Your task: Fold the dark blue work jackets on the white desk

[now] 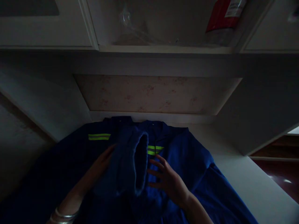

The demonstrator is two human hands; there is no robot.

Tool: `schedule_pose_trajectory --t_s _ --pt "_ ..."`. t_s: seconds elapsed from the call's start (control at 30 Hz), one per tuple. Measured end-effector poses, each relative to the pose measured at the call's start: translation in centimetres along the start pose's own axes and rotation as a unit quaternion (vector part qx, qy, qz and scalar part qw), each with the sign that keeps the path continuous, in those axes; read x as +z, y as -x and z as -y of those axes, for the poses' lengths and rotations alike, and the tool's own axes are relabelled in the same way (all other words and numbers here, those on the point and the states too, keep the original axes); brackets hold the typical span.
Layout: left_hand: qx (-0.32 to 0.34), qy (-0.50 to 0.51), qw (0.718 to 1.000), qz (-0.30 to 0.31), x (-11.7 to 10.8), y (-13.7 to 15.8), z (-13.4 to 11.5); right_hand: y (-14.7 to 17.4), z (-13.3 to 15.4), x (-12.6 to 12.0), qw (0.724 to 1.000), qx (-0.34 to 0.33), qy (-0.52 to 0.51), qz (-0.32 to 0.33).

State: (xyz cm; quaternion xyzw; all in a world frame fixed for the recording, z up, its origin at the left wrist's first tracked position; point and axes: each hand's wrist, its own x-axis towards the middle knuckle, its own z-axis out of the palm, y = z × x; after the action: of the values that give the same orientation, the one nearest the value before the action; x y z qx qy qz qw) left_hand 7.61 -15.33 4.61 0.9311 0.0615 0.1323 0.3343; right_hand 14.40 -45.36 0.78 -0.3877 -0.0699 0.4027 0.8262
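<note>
In the head view, a blue cloth piece (pixel 121 168) is held up, its wide, gathered-edge opening facing right. I cannot tell its exact kind. My left hand (pixel 104 160) grips it from the left, with most of the fingers hidden by the cloth. My right hand (pixel 168 180) is open beside the opening, fingers spread and pointing left; whether the fingertips touch the rim is unclear. Beneath both hands lie two dark blue work jackets: a left jacket (pixel 72 155) and a right jacket (pixel 184 146). Both carry yellow-green reflective strips on the chest.
The jackets lie on a white surface (pixel 233 158) between side panels. A low shelf (pixel 165 49) above holds a red-labelled container (pixel 221 18) and some clear plastic (pixel 126 17). Patterned wall (pixel 149 93) shows behind. The light is dim.
</note>
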Motion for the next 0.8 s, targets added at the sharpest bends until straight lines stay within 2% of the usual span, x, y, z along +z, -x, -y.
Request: schedule_pose_trajectory --t_s 0.07,0.13,0.23,0.33,0.43,0.5,0.57,0.63,0.67,0.7,0.77,0.8 --pt "-0.005 0.027 0.997 0.077 2.1 0.7 -1.3 -0.3 -0.4 0.6 0.998 0.025 -0.041 0.048" --pt "-0.001 0.002 0.989 0.147 4.5 1.6 -1.9 0.1 -1.0 0.5 0.995 0.046 -0.053 0.067" --pt "0.031 -0.116 0.973 0.197 8.0 2.8 -1.6 1.7 -1.9 -0.4 0.998 0.062 0.009 0.029" --pt "0.043 -0.186 0.961 0.202 9.9 3.2 -1.4 3.9 -2.0 -1.1 0.990 0.067 0.124 -0.014" --pt "0.044 -0.194 0.959 0.202 9.8 2.7 -2.3 5.5 -0.6 -0.9 0.980 0.077 0.182 -0.004" --pt "0.046 -0.195 0.962 0.187 9.3 2.0 -3.3 6.2 1.2 -1.1 0.982 0.055 0.179 -0.032" --pt "0.050 -0.203 0.965 0.160 9.1 1.4 -3.8 6.7 3.1 -2.3 0.982 0.022 0.169 -0.078" --pt "0.056 -0.216 0.964 0.146 9.5 1.3 -3.7 7.1 4.7 -4.8 0.971 0.019 0.213 -0.102" --pt "0.057 -0.223 0.962 0.146 9.9 1.4 -3.4 7.4 5.2 -6.3 0.955 0.028 0.273 -0.113" --pt "0.057 -0.229 0.960 0.147 10.3 1.6 -3.0 7.7 5.5 -7.8 0.927 0.035 0.348 -0.134" --pt "0.056 -0.236 0.959 0.150 11.2 2.1 -2.1 8.2 5.5 -10.2 0.842 0.008 0.496 -0.211" --pt "0.056 -0.236 0.959 0.148 11.5 2.4 -1.7 8.5 5.1 -10.9 0.792 -0.031 0.549 -0.264"
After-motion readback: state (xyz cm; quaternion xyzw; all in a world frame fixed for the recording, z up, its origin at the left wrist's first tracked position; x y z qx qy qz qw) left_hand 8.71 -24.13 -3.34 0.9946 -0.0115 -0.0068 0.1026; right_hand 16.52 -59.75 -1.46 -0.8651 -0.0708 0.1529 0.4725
